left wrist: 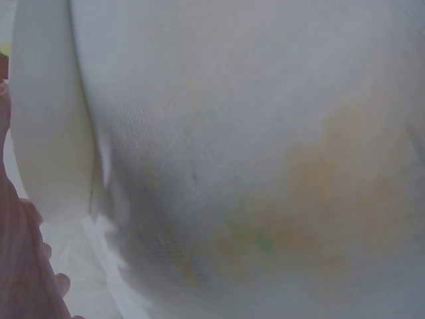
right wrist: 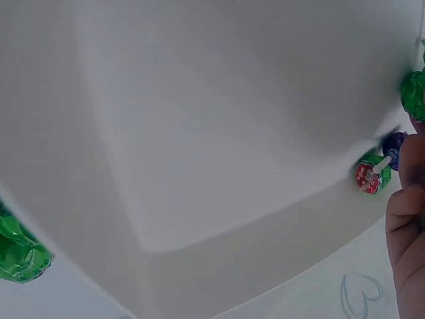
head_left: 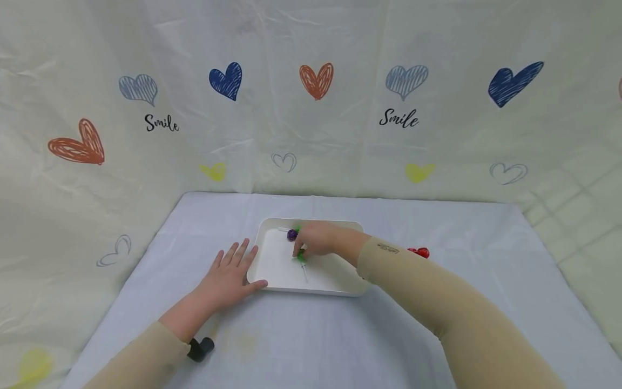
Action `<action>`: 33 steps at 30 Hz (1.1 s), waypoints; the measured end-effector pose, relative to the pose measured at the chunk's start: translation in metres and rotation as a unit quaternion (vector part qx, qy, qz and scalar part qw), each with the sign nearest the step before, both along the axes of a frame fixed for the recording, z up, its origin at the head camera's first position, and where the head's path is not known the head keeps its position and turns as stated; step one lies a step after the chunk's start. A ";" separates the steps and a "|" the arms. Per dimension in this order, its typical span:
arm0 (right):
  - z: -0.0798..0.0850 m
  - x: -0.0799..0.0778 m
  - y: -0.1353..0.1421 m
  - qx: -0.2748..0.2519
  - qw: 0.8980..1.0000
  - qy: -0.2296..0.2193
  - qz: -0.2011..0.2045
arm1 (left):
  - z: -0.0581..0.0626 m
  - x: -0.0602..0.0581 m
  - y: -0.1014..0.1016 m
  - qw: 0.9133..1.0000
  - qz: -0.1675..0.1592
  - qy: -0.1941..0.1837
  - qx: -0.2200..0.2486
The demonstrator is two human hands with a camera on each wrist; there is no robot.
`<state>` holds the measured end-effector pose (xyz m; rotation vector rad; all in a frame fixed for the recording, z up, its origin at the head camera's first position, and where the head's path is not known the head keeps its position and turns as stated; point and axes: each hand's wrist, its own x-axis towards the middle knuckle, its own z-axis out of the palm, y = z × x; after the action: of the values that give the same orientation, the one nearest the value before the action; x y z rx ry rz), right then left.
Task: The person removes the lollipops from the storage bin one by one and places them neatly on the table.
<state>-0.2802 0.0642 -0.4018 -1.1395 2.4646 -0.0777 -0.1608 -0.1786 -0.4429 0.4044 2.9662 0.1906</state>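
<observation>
A shallow white tray [head_left: 335,281] lies on the cloth. Its left side is met by my left hand [head_left: 230,283], fingers spread and straight, with the thumb at the near left corner. My right hand [head_left: 318,237] reaches down into the tray with curled fingers, pinching a green-wrapped lollipop [head_left: 301,256] whose white stick points toward me. Beyond those fingers lies a purple lollipop [head_left: 291,235]. In the right wrist view, a red and green lollipop [right wrist: 372,175] sits against it near the tray wall. The left wrist view shows mostly cloth and the tray's side.
Past my right forearm, a red-wrapped lollipop [head_left: 421,252] lies on the table. Outside the tray, the right wrist view shows another green wrapper [right wrist: 23,246]. A small black object [head_left: 201,349] is by my left wrist. A heart-printed curtain [head_left: 316,135] stands behind the table.
</observation>
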 end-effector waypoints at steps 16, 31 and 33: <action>0.004 -0.004 0.010 -0.021 0.998 -0.040 -0.035 | 0.000 0.000 0.001 1.000 0.001 -0.002 -0.011; -0.004 -0.006 0.005 -0.018 0.996 -0.060 -0.061 | -0.012 -0.005 -0.006 1.000 -0.003 0.004 0.008; -0.005 -0.006 0.004 -0.020 0.996 -0.062 -0.066 | -0.009 -0.004 -0.005 1.000 -0.003 0.000 0.009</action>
<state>-0.2861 0.0686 -0.4071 -0.9579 2.4343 -0.2305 -0.1648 -0.1837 -0.4519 0.4143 2.9655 0.2156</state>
